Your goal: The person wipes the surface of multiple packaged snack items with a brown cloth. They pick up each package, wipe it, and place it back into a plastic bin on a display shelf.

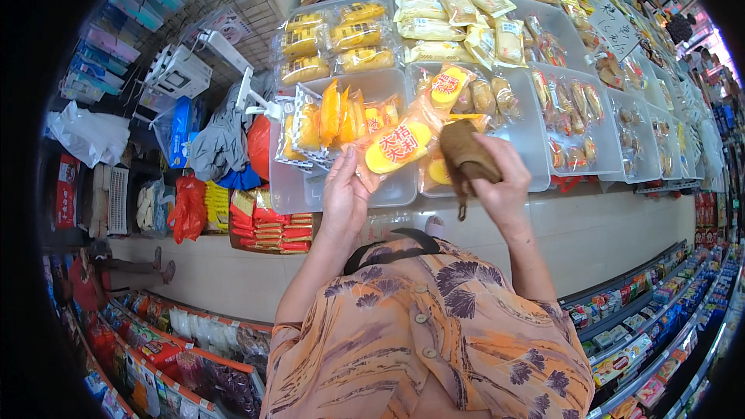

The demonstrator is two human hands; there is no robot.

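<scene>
My left hand (344, 192) grips the lower end of a clear-wrapped packaged cake (398, 146), yellow with red writing. A second packet of the same kind (448, 86) lies against its upper end; whether the two are joined I cannot tell. My right hand (505, 180) is closed around a brown cloth or a small brown pouch (468, 154) with a short strap hanging down. The pouch overlaps more orange-wrapped packets. Below my left hand's cake is a translucent plastic bin (343, 201) with orange-wrapped cakes (337, 113) and checkered packets.
More translucent bins (573, 169) of wrapped pastries spread ahead and right. Pale packets (454, 17) and yellow bread packs (355, 35) fill the farther ones. A box of red packets (273, 227) stands lower left. A person (93, 279) is far left. Stocked shelves (634, 326) line the lower right.
</scene>
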